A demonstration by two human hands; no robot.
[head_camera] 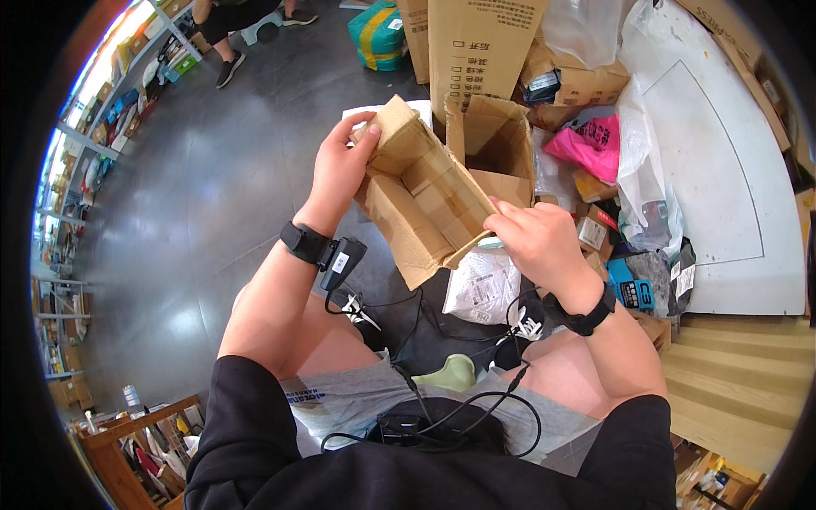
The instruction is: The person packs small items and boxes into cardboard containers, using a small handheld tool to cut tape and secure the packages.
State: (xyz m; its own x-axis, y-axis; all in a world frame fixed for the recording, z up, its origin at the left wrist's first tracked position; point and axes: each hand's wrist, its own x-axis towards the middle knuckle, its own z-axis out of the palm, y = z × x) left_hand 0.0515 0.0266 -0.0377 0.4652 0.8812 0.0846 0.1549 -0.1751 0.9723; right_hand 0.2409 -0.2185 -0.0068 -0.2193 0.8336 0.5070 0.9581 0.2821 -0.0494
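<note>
Both my hands hold an open cardboard box (440, 201) tilted in front of me, so that its bare inside faces me. At its upper left corner my left hand (347, 153) grips a flap, thumb on top. Along the lower right edge, the fingers of my right hand (535, 239) are closed on the cardboard wall. Just behind it stands a second open cardboard box (500, 137). A white plastic mailer bag (484, 287) bearing a label lies on the floor below the held box, partly hidden by it.
Parcels pile up on the right, with a pink plastic bag (590, 143) and a blue-and-black package (637, 284). A tall carton (481, 51) stands behind. Black cables (421, 312) trail near my shoes. Shelves (95, 143) line the left; another person's legs (226, 44) show at the top.
</note>
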